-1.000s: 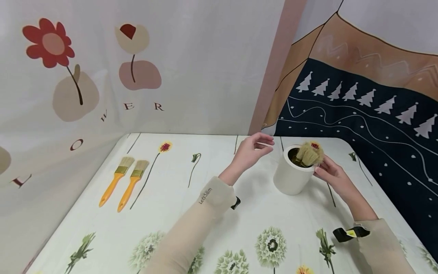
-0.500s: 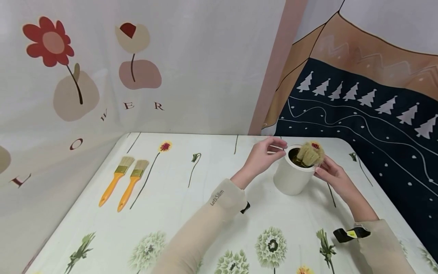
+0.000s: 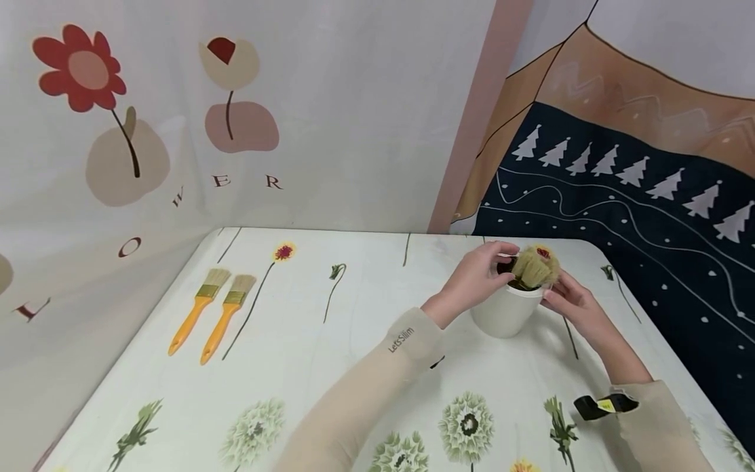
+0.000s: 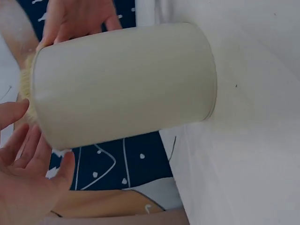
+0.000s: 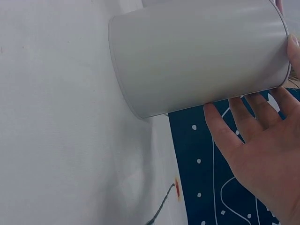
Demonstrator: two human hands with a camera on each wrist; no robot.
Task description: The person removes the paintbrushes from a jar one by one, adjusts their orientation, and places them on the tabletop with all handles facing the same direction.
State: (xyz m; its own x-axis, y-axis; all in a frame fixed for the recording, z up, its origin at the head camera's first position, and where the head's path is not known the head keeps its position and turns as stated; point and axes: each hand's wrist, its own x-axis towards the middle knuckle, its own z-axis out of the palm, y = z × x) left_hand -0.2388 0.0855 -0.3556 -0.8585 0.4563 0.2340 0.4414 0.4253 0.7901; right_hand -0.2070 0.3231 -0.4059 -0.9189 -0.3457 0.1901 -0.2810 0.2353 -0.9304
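A white cylindrical container (image 3: 504, 314) stands upright at the right of the table. Pale paintbrush bristles (image 3: 533, 270) rise from its mouth and lean right; their handles are hidden inside. My right hand (image 3: 578, 303) holds the container's right side near the top, thumb in front and fingers behind. In the right wrist view those fingertips meet the container wall (image 5: 197, 61). My left hand (image 3: 474, 278) is at the left rim, fingers bent over the opening beside the bristles. The left wrist view has its fingers (image 4: 33, 145) around the rim, close to the bristles (image 4: 26, 84).
Two paintbrushes (image 3: 200, 311) (image 3: 229, 319) with orange handles lie side by side at the table's left. The white tablecloth (image 3: 330, 380) has printed flowers and stems. A pale curtain (image 3: 354, 118) hangs behind, and a dark tree-patterned cloth (image 3: 590, 196) at the right.
My left hand has moved right, from the air left of the container to over its rim beside the bristles. The right hand and container have stayed in place.
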